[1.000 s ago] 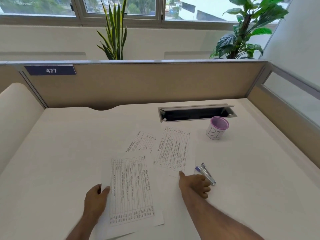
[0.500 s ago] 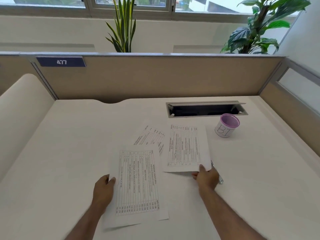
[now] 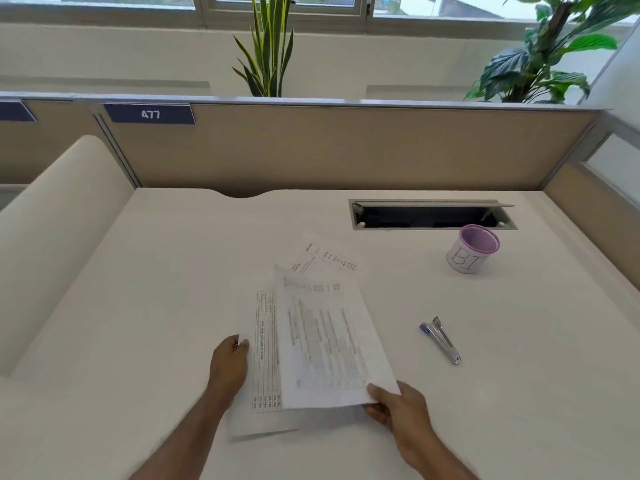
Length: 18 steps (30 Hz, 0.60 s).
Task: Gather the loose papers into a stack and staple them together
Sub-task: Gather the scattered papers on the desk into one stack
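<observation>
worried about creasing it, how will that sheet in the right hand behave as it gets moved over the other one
Probably floppy: the sheet is pinched at one near corner by the right hand and looks lifted off the desk. It looks thin and light, so it may sag or flutter. It would likely slide easily over the lower sheet, which the left hand touches at its edge.

wide bare desk (image 3: 138, 323) is lying open left of the left hand (image 3: 228, 367). right of the papers, the stapler (image 3: 440, 339) is sitting alone with clear room around it. the purple cup (image 3: 472, 249) is standing just before the cable slot (image 3: 429, 216), and the partition (image 3: 346, 150) is closing off the far edge.
</observation>
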{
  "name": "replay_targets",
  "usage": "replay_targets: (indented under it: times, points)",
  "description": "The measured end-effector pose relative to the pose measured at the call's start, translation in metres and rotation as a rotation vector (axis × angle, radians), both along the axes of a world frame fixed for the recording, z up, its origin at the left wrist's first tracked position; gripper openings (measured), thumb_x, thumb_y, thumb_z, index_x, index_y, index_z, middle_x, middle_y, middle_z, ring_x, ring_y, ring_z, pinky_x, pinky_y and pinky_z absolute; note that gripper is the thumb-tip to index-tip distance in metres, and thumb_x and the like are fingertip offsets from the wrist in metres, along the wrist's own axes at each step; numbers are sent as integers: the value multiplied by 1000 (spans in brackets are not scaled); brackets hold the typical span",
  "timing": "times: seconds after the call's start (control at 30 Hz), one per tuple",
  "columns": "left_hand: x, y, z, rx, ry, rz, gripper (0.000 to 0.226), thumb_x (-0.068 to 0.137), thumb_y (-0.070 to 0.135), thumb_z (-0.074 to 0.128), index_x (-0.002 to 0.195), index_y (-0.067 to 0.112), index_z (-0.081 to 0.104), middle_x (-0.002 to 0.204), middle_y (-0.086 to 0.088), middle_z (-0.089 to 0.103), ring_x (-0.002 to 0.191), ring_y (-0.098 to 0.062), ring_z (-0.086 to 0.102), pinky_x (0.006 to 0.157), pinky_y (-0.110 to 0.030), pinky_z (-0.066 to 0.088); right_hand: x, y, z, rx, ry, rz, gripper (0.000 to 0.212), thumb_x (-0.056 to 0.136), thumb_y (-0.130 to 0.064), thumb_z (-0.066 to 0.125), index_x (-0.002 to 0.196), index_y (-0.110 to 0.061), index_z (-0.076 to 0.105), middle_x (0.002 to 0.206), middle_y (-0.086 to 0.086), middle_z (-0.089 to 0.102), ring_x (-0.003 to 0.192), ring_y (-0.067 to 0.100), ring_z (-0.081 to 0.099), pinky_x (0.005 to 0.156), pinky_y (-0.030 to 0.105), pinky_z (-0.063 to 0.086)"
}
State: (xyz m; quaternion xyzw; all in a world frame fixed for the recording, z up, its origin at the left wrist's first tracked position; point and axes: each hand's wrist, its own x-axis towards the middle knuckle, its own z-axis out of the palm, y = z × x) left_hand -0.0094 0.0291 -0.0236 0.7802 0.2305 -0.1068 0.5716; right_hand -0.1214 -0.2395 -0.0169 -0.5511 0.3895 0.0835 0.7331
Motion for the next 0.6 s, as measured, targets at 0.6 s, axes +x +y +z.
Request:
replay_targets:
  times: [0.6]
  points:
    - [-1, 1, 2, 108, 34, -70, 31, 97, 14, 50, 125, 3, 58, 119, -14, 66, 107, -34, 64, 95, -46, 51, 21, 25, 1, -697, -4, 279, 37, 70, -46, 80, 75, -14, 63, 68, -2, 65, 62, 14, 60, 57, 22, 47]
